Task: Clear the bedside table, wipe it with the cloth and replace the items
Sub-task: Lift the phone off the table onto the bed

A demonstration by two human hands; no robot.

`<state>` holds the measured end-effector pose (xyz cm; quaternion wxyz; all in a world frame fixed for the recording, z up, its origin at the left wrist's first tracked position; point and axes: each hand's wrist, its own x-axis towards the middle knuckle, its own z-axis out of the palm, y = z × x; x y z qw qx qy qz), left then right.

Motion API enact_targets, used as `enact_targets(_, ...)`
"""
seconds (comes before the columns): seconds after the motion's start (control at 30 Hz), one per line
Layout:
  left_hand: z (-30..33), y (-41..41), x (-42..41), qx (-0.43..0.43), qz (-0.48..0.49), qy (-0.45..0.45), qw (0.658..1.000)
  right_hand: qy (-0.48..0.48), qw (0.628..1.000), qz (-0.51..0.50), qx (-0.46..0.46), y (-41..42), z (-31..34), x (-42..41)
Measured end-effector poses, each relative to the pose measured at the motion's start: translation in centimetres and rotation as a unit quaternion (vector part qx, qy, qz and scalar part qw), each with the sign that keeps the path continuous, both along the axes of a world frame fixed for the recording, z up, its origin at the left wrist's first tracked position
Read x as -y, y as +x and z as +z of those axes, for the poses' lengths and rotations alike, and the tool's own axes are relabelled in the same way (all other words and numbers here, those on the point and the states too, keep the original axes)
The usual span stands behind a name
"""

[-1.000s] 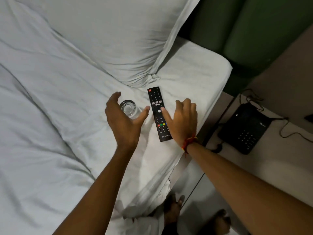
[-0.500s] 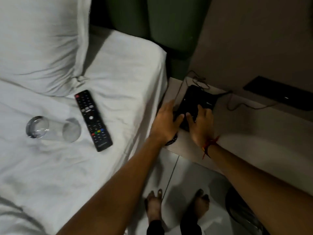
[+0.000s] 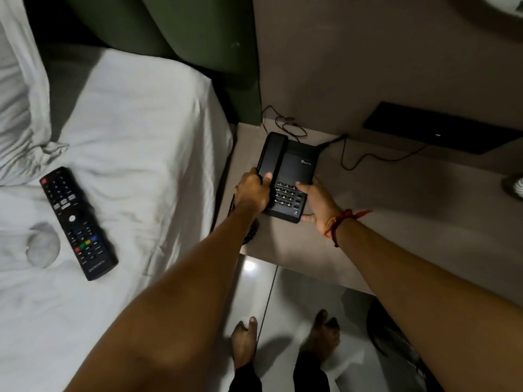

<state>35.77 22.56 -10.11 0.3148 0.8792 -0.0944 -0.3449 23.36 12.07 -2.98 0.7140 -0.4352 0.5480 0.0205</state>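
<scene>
A black desk telephone (image 3: 294, 168) sits at the left end of the beige bedside table (image 3: 396, 210), its handset on the cradle. My left hand (image 3: 252, 190) grips the phone's left side over the handset. My right hand (image 3: 318, 202) holds its right front corner, thumb on the keypad edge. On the white bed sheet (image 3: 135, 154) lie a black remote control (image 3: 77, 222) and a clear drinking glass (image 3: 42, 246) on its side, just left of the remote.
The phone's cords (image 3: 285, 125) run back along the wall. A dark flat device (image 3: 441, 132) lies at the table's back right, and a pale round object (image 3: 516, 186) at the right edge. A pillow (image 3: 17, 108) and green headboard (image 3: 198, 38) are behind. My bare feet stand on the tiled floor (image 3: 283, 306).
Both hands left the glass and remote on the bed and swung right to the bedside table. They now grip the telephone from both sides, and the view has followed.
</scene>
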Motion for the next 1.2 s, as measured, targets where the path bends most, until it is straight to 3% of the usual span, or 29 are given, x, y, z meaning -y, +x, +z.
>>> enact_targets(0.23, 6.8, -2.9, -0.7, 0.049, -0.046, -0.006, 0.998, -0.002, 0.999, 0.016, -0.032, -1.6, 2.3, -0.2)
enact_targets(0.5, 16.1, -1.8, -1.9, 0.13, -0.079, -0.041, 0.988, -0.092, 0.995, 0.001, 0.032, -0.5, 10.4, -1.8)
enact_targets(0.83, 22.8, 8.8, -9.9, 0.247, 0.004, -0.061, 0.967, -0.068, 0.989, 0.041, 0.123, 10.5, 17.6, -8.4)
enact_targets(1.03, 21.6, 15.8, -15.7, 0.245, 0.038, -0.07, 0.966, -0.069, 0.978, 0.1, 0.172, 16.3, 17.0, -13.0)
enact_targets(1.2, 21.3, 16.9, -17.1, 0.188, 0.04, -0.093, 0.977, -0.063, 0.978, 0.107, 0.167, 17.2, 16.1, -14.0)
